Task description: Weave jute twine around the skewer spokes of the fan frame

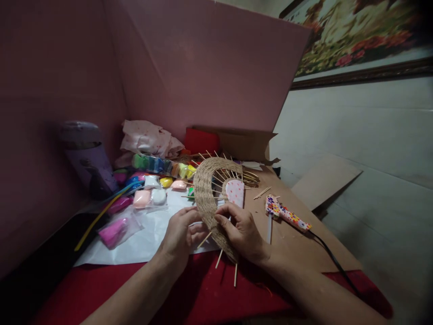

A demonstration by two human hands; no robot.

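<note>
A half-round fan of woven twine (204,185) is held up over the table, with thin wooden sticks poking out past its outer edge. At its centre sits a half-round piece of white cloth with red dots (235,192). My left hand (182,232) grips the band's outer left edge, thumb at the front and fingers partly behind it. With thumb and fingers closed, my right hand (241,230) pinches the twine at the band's inner edge. What lies under those fingertips is hidden.
A flower-patterned glue gun (286,214) with a black cord lies on brown cardboard (304,246) at right, near some loose sticks (262,192). Bagged coloured clay (113,232) covers white paper (152,243) at left. Behind stand a purple container (89,162) and pink board (203,67).
</note>
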